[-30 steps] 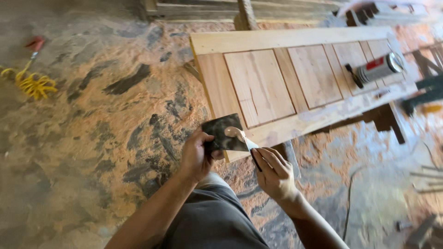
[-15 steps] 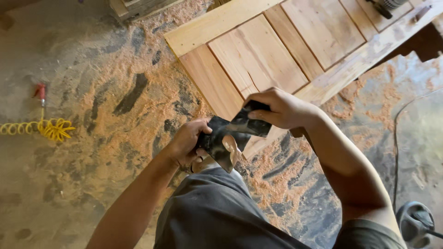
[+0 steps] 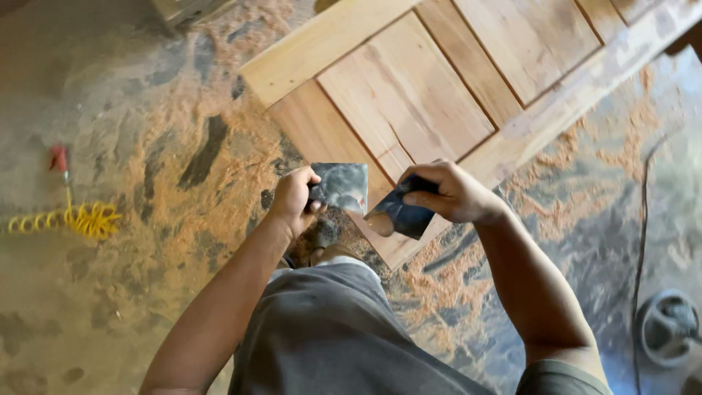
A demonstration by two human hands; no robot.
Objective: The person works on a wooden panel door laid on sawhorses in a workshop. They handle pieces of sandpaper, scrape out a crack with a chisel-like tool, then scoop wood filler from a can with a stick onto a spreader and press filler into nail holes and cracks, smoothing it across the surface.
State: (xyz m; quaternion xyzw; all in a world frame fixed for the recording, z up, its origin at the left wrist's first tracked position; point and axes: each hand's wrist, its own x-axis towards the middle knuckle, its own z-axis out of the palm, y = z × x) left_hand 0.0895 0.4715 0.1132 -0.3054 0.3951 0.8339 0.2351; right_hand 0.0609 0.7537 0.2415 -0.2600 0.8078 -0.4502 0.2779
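Left hand [image 3: 294,199]: closed on the left edge of a dark flat sheet [image 3: 341,186], thumb on top, fingers curled beneath. The sheet is squarish, grey-black with a dull sheen, held level above the near corner of the door [image 3: 409,95].

Right hand [image 3: 447,192]: closed over the top of a second dark piece [image 3: 398,216], fingers wrapped round its upper edge. The piece hangs tilted, its lower corner pointing down-left, just beside the sheet and apart from it by a narrow gap. Whether it is a blade or folded paper cannot be told.

Door: pale wood, framed, with recessed panels; lies flat and slants from lower centre to upper right. Both hands hover over its near end.

Floor [image 3: 131,307]: grey, strewn with orange sawdust [image 3: 183,190].

Hose [image 3: 77,218]: yellow, coiled, at left on the floor, with a red fitting [image 3: 58,157] at its upper end.

Cable [image 3: 643,219]: thin, dark, running down the right side to a round grey object [image 3: 667,325].

Shorts [image 3: 329,336]: grey, bottom centre.
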